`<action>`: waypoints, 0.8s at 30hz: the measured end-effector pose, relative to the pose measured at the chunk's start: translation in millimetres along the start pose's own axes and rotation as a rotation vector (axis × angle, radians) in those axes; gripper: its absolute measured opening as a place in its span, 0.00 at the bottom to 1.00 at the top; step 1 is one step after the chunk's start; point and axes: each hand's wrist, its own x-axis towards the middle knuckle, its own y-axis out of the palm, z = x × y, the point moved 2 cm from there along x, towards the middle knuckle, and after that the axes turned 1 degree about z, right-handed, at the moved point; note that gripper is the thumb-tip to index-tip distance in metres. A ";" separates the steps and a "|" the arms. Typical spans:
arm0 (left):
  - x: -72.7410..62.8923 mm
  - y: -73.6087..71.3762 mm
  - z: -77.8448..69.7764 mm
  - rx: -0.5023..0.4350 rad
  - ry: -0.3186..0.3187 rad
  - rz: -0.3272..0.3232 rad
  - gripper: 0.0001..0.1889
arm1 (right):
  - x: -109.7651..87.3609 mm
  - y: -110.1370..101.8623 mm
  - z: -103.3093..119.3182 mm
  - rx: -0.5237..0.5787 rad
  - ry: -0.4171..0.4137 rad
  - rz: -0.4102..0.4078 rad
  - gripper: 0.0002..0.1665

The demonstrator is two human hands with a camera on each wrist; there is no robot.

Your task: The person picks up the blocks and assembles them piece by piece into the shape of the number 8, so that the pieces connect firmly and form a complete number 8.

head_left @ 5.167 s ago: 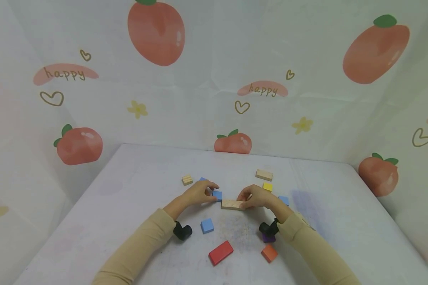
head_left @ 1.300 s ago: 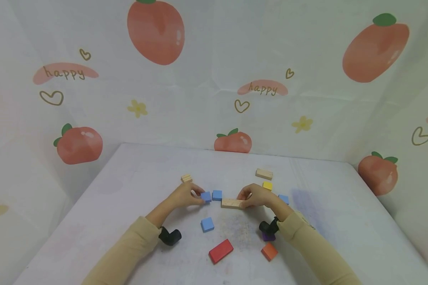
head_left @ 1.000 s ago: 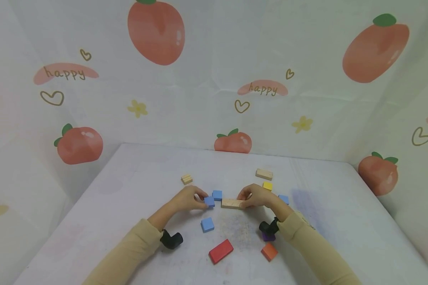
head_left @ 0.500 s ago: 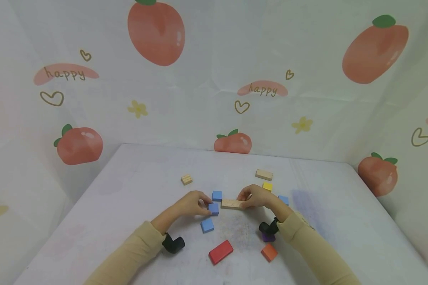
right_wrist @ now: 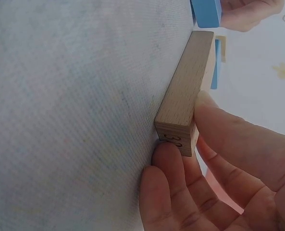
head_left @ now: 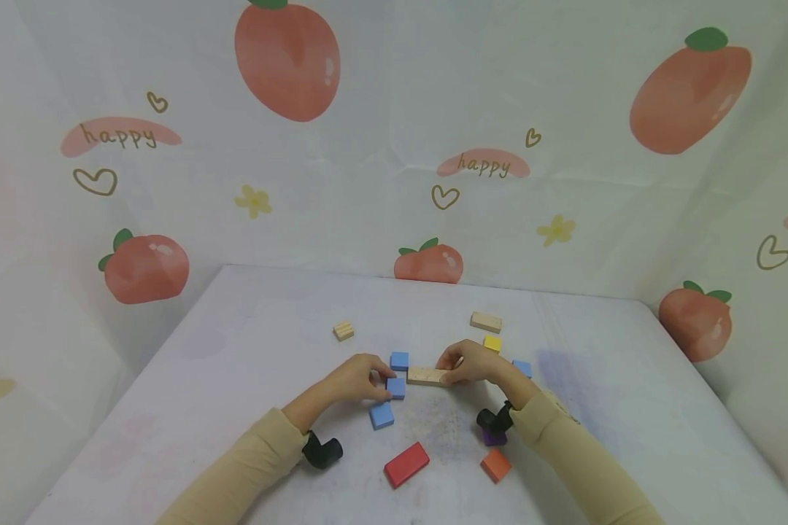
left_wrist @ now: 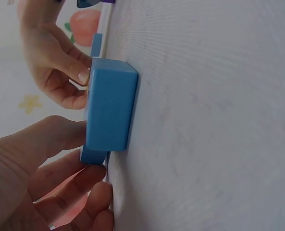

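Note:
Near the middle of the table, my left hand (head_left: 360, 378) pinches a blue block (head_left: 396, 389) between thumb and fingers, right at the near left corner of a plain wooden block (head_left: 425, 376). In the left wrist view this held block (left_wrist: 93, 155) is mostly hidden behind a nearer blue block (left_wrist: 112, 103). My right hand (head_left: 473, 362) grips the wooden block by its right end; digits are marked on that end face in the right wrist view. A second blue block (head_left: 399, 361) sits at the wooden block's far left corner.
Closer to me lie a blue block (head_left: 381, 415), a red block (head_left: 407, 464), an orange block (head_left: 496, 465) and a purple block (head_left: 495, 437) partly hidden by the right wrist camera. Farther back are wooden pieces (head_left: 344, 331), (head_left: 486, 321), a yellow block (head_left: 492, 343) and a blue block (head_left: 522, 369).
My left hand has let go of the blue block at the far corner, taken another from farther back left, and carried it nearer and right to the wooden block. My right hand keeps its place.

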 end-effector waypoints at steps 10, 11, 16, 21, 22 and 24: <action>2.2 1.3 -2.5 -0.009 -0.014 0.002 0.17 | 0.7 0.1 -1.4 0.006 0.010 0.000 0.08; 2.1 1.3 -2.8 -0.010 -0.017 0.000 0.17 | 0.9 0.2 -1.5 0.006 0.009 -0.001 0.08; 2.3 2.1 -2.6 -0.007 -0.023 -0.002 0.17 | 0.7 0.3 -1.8 0.006 0.011 0.000 0.08; 2.9 2.9 -1.9 0.001 -0.022 -0.004 0.18 | 0.5 -0.1 -1.8 0.005 0.004 0.002 0.08; 3.1 3.2 -1.6 0.003 -0.022 -0.004 0.18 | 0.5 -0.2 -1.9 0.006 0.003 0.002 0.08; 3.3 3.6 -1.0 0.007 -0.023 -0.006 0.18 | 0.7 -0.1 -2.0 0.007 0.004 0.002 0.08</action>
